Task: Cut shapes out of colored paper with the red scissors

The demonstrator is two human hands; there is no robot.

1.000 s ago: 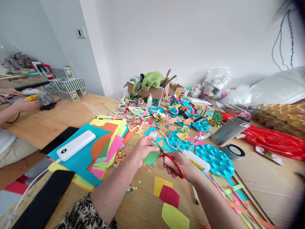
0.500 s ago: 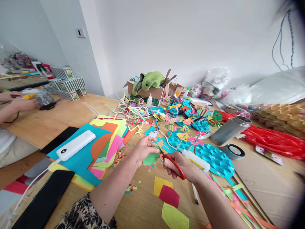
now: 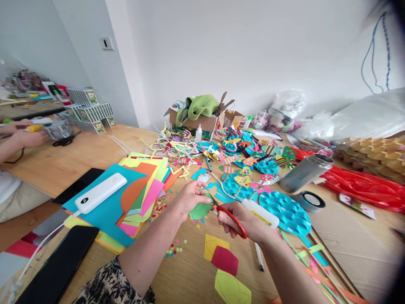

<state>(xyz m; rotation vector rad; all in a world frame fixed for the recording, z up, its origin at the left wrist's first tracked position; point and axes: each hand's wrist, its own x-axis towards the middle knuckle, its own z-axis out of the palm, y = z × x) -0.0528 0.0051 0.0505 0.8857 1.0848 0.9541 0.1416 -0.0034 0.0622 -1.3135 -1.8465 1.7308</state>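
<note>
My left hand (image 3: 191, 197) pinches a piece of green paper (image 3: 200, 211) with a rounded lower edge. Closed round the red handles of a pair of scissors (image 3: 234, 223), my right hand (image 3: 238, 215) holds the blades at the green paper's right edge. Below my hands lie a yellow paper piece (image 3: 211, 242), a dark red paper piece (image 3: 225, 259) and a lime paper piece (image 3: 233, 287) with pencil lines. Small paper dots (image 3: 177, 249) and triangle scraps are scattered beside my left forearm.
Coloured paper sheets (image 3: 106, 207) lie left under a white power bank (image 3: 101, 193); a black phone (image 3: 58, 266) is nearer. At right are a glue bottle (image 3: 261, 214), a blue scalloped disc (image 3: 286, 212) and a metal flask (image 3: 305, 171). Another person's hands (image 3: 27, 135) work far left.
The scissors and my right hand have shifted slightly right. The green paper has turned a little in my left hand. The other person's hands have moved slightly.
</note>
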